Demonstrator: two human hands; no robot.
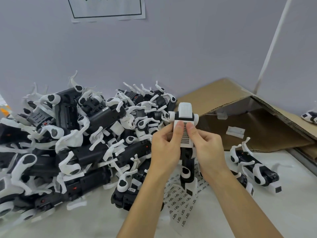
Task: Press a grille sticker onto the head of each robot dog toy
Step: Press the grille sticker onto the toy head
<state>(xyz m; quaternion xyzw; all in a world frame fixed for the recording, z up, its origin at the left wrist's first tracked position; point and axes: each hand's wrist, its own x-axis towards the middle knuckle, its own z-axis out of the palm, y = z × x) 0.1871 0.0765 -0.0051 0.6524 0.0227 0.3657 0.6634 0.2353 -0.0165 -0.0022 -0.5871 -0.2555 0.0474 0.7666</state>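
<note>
Here both hands hold one toy dog [185, 117] up over the counter [257, 212], its white head pointing away. The left hand [165, 150] grips the dog's left side, thumb pressed on the grille sticker [185, 134]; the right hand [205, 146] grips the other side, its thumb on the sticker's right edge. The sticker lies on the dog's head, between the two thumbs. Left of the dog sits a big pile [77, 134] of black-and-white dogs. Under the dog lies a sticker sheet [181, 208]. Right of it, two more dogs [253, 169] and flattened cardboard [248, 121].
</note>
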